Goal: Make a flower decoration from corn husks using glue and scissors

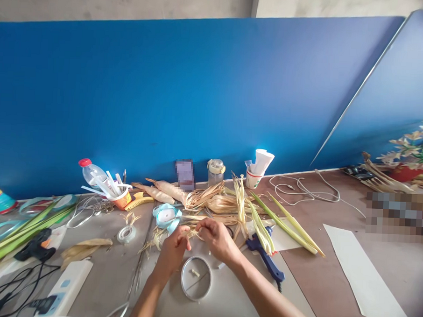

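Observation:
My left hand (pixel 174 249) and my right hand (pixel 217 238) meet over the table, both pinched on a thin dried straw-coloured leaf strip (pixel 191 232) stretched between them. Just below the hands lies a round metal lid (pixel 196 278) with a small scrap in it. Behind them spreads a heap of dried husks and leaf strips (pixel 214 203). A roll of pale blue ribbon (pixel 167 216) sits just left of the hands, and a blue glue gun (pixel 265 260) lies to the right.
Green palm leaves (pixel 287 225) fan out to the right; more lie at the far left (pixel 22 232). A plastic bottle (pixel 91 173), cup of tools (pixel 120 196), glass jar (pixel 215 172), paper cup (pixel 254 176), tape roll (pixel 127 233), black glue gun (pixel 35 248), power strip (pixel 67 285), white cable (pixel 301 189) and blue partition (pixel 200 92) surround the workspace.

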The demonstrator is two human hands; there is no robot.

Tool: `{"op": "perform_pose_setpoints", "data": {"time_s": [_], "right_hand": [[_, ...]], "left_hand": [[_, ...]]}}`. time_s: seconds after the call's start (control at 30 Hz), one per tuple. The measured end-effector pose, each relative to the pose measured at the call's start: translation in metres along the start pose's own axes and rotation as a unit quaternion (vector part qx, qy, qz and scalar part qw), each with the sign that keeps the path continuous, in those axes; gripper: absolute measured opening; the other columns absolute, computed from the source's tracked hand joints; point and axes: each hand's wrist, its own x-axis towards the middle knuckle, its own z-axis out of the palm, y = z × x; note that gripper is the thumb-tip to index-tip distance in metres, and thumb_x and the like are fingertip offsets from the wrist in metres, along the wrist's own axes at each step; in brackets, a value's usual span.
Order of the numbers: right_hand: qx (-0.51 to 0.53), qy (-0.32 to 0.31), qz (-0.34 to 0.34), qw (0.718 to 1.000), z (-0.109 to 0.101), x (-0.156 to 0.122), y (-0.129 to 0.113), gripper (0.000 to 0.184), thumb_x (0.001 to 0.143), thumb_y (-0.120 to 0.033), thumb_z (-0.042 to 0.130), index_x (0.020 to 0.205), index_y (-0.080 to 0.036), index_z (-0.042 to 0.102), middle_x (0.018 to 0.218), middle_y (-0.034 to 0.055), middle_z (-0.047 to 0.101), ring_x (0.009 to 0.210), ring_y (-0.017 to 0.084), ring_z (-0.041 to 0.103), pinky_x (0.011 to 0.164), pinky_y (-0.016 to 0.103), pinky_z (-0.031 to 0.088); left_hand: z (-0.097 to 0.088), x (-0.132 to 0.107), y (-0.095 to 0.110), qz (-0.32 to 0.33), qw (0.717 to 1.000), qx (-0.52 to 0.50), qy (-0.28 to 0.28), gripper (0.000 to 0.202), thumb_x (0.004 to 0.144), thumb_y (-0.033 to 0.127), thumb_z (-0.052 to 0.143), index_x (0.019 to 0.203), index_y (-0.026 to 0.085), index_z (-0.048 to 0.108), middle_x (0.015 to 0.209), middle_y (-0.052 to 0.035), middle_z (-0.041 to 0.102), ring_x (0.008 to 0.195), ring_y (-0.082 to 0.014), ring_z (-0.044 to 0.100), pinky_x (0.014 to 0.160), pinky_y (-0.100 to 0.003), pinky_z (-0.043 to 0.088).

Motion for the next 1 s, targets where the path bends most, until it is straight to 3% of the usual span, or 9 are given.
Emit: {"op": "perform_pose_setpoints", "data": {"time_s": [0.13,0.3,0.4,0.47,0.53,0.63,0.83,1.0], "right_hand": [[-0.096,-0.031,-0.048,0.994,0.002,-0.013,-0.005,0.019,0.076,-0.031,0.053,0.065,-0.016,0.057,0.060,-0.0028,0.049,0.055,0.010,0.042,0.050,0.020,0.030],[-0.192,0.095,-0.042,0.976,-0.034,-0.011,0.006,0.017,0.082,-0.027,0.045,0.087,-0.018,0.059,0.076,0.0020,0.061,0.065,0.013,0.052,0.061,0.023,0.038],[-0.346,0.145,0.008,0.927,-0.070,-0.001,0.021,0.021,0.083,-0.024,0.043,0.095,-0.018,0.059,0.087,0.0060,0.064,0.077,0.017,0.057,0.068,0.025,0.039],[-0.430,0.145,0.080,0.888,-0.090,0.005,0.030,0.024,0.082,-0.024,0.044,0.101,-0.017,0.057,0.091,0.0084,0.064,0.084,0.020,0.058,0.070,0.027,0.038],[-0.482,0.123,0.139,0.857,-0.100,0.010,0.036,0.026,0.082,-0.025,0.045,0.105,-0.017,0.055,0.092,0.0104,0.064,0.086,0.022,0.059,0.067,0.028,0.038],[-0.517,0.095,0.176,0.832,-0.102,0.014,0.040,0.027,0.080,-0.023,0.046,0.105,-0.017,0.052,0.092,0.0118,0.065,0.084,0.024,0.061,0.062,0.028,0.037],[-0.512,0.120,0.173,0.833,-0.098,0.019,0.044,0.032,0.078,-0.012,0.041,0.109,-0.016,0.049,0.094,0.0128,0.065,0.087,0.024,0.061,0.064,0.029,0.036],[-0.494,0.137,0.170,0.841,-0.105,0.019,0.047,0.038,0.079,-0.013,0.042,0.116,-0.014,0.045,0.098,0.0133,0.063,0.091,0.023,0.059,0.067,0.028,0.037]], "left_hand": [[0.001,0.001,-0.008,0.043,0.984,0.170,0.037,0.029,0.079,0.022,0.041,0.102,0.021,0.059,0.068,-0.0011,0.066,0.065,-0.0189,0.060,0.062,-0.029,0.041],[0.002,0.004,-0.013,0.047,0.974,0.221,0.035,0.031,0.080,0.017,0.037,0.100,0.021,0.061,0.081,-0.0053,0.071,0.080,-0.0207,0.065,0.073,-0.032,0.044],[0.003,0.004,-0.017,0.052,0.977,0.203,0.033,0.028,0.079,0.019,0.041,0.097,0.022,0.062,0.085,-0.0064,0.072,0.082,-0.0224,0.065,0.072,-0.034,0.045],[0.005,0.006,-0.022,0.065,0.982,0.175,0.041,0.025,0.078,0.021,0.045,0.094,0.022,0.064,0.087,-0.0074,0.071,0.082,-0.0237,0.065,0.072,-0.034,0.046],[0.006,0.007,-0.027,0.083,0.984,0.151,0.053,0.021,0.077,0.023,0.049,0.092,0.021,0.064,0.087,-0.0082,0.071,0.080,-0.0244,0.064,0.072,-0.035,0.046],[0.007,0.007,-0.029,0.104,0.981,0.152,0.063,0.020,0.078,0.025,0.048,0.090,0.021,0.064,0.088,-0.0083,0.071,0.080,-0.0241,0.064,0.072,-0.035,0.046],[0.003,0.003,-0.015,0.120,0.973,0.186,0.059,0.022,0.084,0.025,0.041,0.092,0.021,0.061,0.089,-0.0078,0.069,0.082,-0.0220,0.064,0.072,-0.033,0.046],[0.004,0.005,-0.019,0.130,0.971,0.183,0.083,0.022,0.083,0.025,0.040,0.092,0.022,0.060,0.086,-0.0061,0.070,0.079,-0.0216,0.065,0.070,-0.032,0.047]]}}
